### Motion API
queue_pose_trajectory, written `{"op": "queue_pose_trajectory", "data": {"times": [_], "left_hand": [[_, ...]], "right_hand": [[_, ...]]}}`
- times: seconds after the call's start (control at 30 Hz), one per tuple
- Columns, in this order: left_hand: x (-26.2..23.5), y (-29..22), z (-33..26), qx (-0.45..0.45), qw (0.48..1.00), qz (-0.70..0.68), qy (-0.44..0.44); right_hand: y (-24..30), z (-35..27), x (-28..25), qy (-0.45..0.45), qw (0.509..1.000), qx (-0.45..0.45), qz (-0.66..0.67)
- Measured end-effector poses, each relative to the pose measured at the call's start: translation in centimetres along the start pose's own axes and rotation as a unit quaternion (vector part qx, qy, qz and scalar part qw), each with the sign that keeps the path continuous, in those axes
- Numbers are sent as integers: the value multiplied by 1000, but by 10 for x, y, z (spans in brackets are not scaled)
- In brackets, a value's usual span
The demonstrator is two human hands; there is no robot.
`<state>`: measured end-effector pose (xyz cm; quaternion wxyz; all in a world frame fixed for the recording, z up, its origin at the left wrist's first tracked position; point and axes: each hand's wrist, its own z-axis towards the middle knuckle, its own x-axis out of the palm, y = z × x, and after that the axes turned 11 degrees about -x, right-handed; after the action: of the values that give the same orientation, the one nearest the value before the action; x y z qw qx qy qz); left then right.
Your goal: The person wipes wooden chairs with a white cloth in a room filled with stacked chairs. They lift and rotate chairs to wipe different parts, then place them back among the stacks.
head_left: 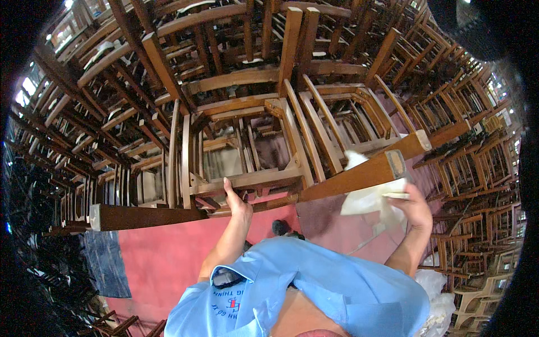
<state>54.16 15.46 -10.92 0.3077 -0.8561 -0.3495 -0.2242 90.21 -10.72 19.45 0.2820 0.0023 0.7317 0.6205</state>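
A brown wooden chair (pixel 247 168) lies tipped in front of me over the red floor. My left hand (pixel 236 199) grips its lower rail near the seat frame. One of its long legs (pixel 359 175) slants up to the right. My right hand (pixel 412 205) holds a white cloth (pixel 368 199) pressed against the underside of that leg near its end. A second dark leg (pixel 146 216) runs out to the left.
Stacks of similar wooden chairs (pixel 236 67) fill the space ahead and both sides. Red floor (pixel 163 253) lies beneath, with a dark blue sheet (pixel 106 264) at lower left and white bags (pixel 438 292) at lower right.
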Motion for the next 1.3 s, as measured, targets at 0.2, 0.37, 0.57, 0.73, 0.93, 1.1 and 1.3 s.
{"op": "queue_pose_trajectory", "data": {"times": [0.2,0.37,0.57,0.73,0.93,1.1,1.3], "left_hand": [[17,5,-12,16,999,13,-32],[-2,-2,6,-8,1000,9,-27],[38,3,-25,-1,999,22,-28],[19,-1,-21,19,999,16,-20],[5,9,-2,40,999,-12,31],[14,8,-11,54,998,20,-13],[3,6,0,81,997,-17,-7]], "right_hand": [[30,22,-63,-47,818,-404,407],[100,46,24,-124,835,-392,367],[109,89,90,-97,861,-270,419],[31,189,170,-16,908,-195,372],[-95,304,208,-124,840,-70,524],[-168,308,238,-57,847,-4,528],[-185,303,271,-43,838,57,540]]}}
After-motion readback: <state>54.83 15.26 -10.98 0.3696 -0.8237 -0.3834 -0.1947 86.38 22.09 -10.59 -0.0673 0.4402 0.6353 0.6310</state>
